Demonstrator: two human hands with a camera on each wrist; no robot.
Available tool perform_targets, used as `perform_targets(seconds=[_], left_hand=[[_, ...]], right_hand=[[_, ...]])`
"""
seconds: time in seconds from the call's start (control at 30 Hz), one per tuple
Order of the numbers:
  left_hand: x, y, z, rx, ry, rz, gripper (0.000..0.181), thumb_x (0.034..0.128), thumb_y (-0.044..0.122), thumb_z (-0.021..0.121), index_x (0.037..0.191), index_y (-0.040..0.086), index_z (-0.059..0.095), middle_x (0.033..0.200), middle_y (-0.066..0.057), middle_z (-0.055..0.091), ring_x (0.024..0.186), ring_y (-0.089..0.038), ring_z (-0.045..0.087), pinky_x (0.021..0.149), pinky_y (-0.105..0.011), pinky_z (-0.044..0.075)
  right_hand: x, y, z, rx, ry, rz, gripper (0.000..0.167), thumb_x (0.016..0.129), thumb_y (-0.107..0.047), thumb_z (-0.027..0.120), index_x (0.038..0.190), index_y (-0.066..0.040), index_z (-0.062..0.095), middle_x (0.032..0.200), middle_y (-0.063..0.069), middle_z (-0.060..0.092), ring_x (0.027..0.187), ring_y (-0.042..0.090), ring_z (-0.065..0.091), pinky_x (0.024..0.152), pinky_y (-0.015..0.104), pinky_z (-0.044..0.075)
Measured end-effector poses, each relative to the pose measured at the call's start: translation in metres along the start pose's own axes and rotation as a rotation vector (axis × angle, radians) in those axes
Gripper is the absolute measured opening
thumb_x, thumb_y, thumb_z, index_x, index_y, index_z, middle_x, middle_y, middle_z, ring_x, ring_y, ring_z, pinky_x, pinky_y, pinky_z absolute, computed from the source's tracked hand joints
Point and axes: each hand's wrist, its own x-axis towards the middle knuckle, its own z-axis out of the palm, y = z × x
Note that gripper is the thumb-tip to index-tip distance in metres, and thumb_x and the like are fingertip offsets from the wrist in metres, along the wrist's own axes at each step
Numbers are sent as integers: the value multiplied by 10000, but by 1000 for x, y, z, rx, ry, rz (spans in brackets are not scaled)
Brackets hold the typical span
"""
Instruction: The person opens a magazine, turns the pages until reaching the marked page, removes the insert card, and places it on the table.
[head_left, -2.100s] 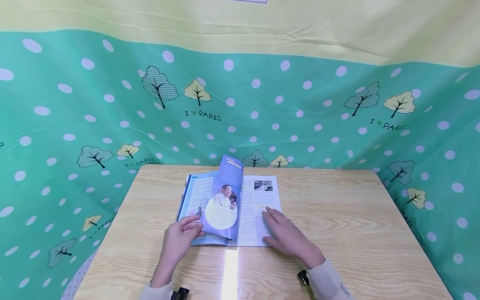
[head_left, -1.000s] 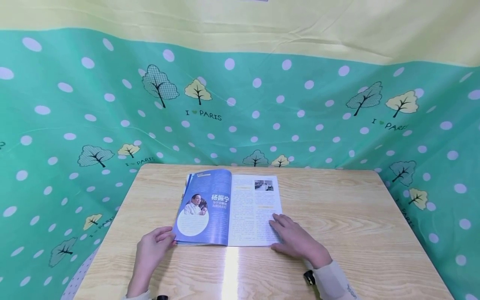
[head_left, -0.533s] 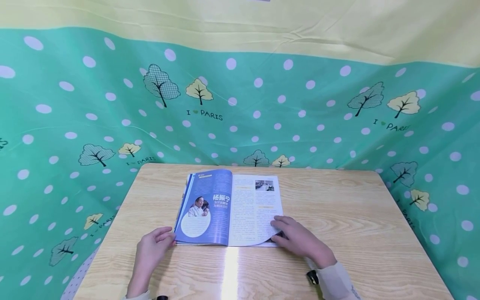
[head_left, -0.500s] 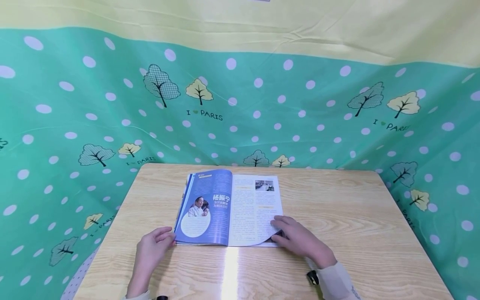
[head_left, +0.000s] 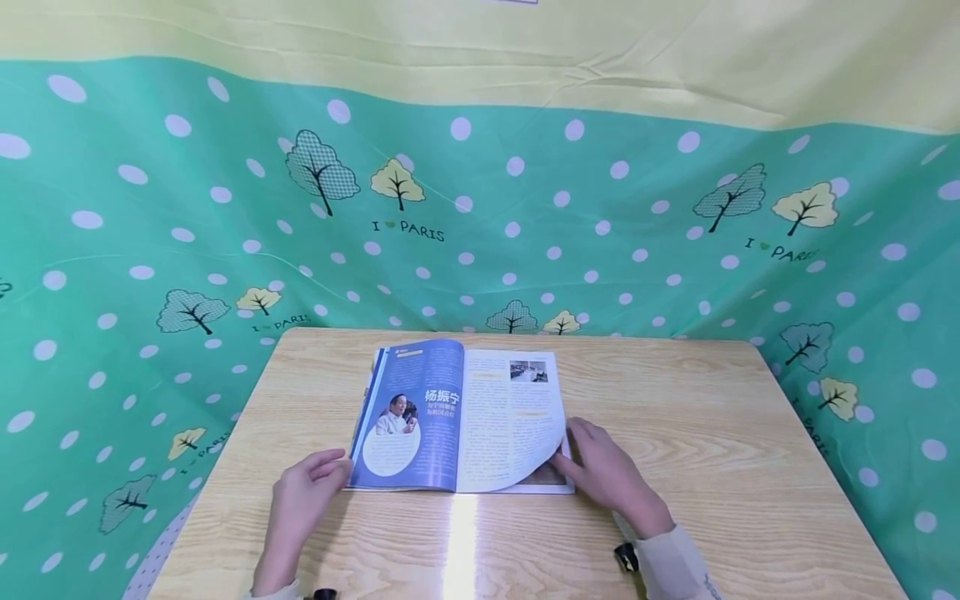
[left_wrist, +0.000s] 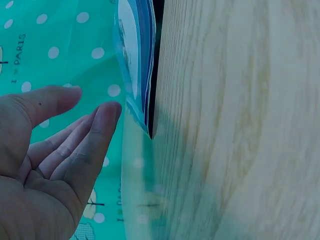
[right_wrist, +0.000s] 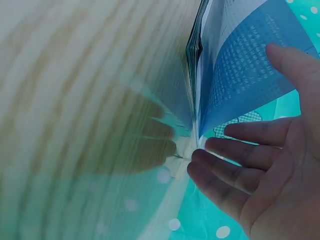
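An open magazine (head_left: pixel 420 367) lies on the wooden table. Its left page is blue-purple with a photo of a person and a white circle. The right-hand page (head_left: pixel 498 425) is white with text, and its lower right corner curls up, baring a dark picture (head_left: pixel 546 475) beneath. My right hand (head_left: pixel 609 471) is at that corner; in the right wrist view its thumb lies against the raised page (right_wrist: pixel 240 70), the other fingers spread apart from it. My left hand (head_left: pixel 306 496) is beside the magazine's lower left corner, thumb and fingers apart with nothing between them in the left wrist view.
The wooden table (head_left: pixel 675 408) extends on both sides of the magazine. Behind it hangs a green cloth (head_left: pixel 480 225) with white dots and printed trees, yellow along the top. Light glares off the table (head_left: pixel 460 550) in front.
Earlier my left hand laid the purple page over to the left. Since then, the right page's lower corner has risen and curled inward, and my right hand has shifted slightly right.
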Motion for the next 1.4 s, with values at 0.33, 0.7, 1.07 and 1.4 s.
perform_targets(seconds=[0.33, 0.7, 1.07, 1.4], left_hand=[[-1, 15, 19, -202, -73, 65, 359, 920, 193, 745, 1195, -30, 686, 1017, -150, 743, 874, -194, 735, 741, -188, 594], [-5, 51, 64, -334, -189, 233, 332, 886, 162, 785, 1150, -23, 705, 978, -122, 747, 869, -206, 735, 783, -252, 613], [-17, 73, 97, -499, -406, 280, 412, 912, 162, 751, 1212, -98, 641, 1011, -164, 737, 904, -349, 725, 777, -307, 624], [-20, 78, 105, -617, -458, 233, 370, 915, 61, 730, 1200, -144, 615, 975, -235, 721, 849, -365, 727, 759, -339, 629]], right_hand=[[1, -6, 4, 5, 35, -80, 586, 987, -400, 632, 1421, -20, 526, 1406, 200, 539, 1311, 378, 486, 1097, 530, 428], [11, -29, 8, 34, 51, -221, 673, 978, -385, 655, 1514, -57, 414, 1448, 164, 498, 1332, 330, 466, 1127, 466, 405], [19, -52, 19, 43, -5, -287, 747, 975, -442, 637, 1562, -93, 332, 1523, 139, 427, 1374, 290, 429, 1143, 429, 387], [22, -58, 21, 38, -8, -287, 753, 962, -442, 659, 1551, -85, 354, 1545, 150, 398, 1393, 300, 403, 1153, 444, 369]])
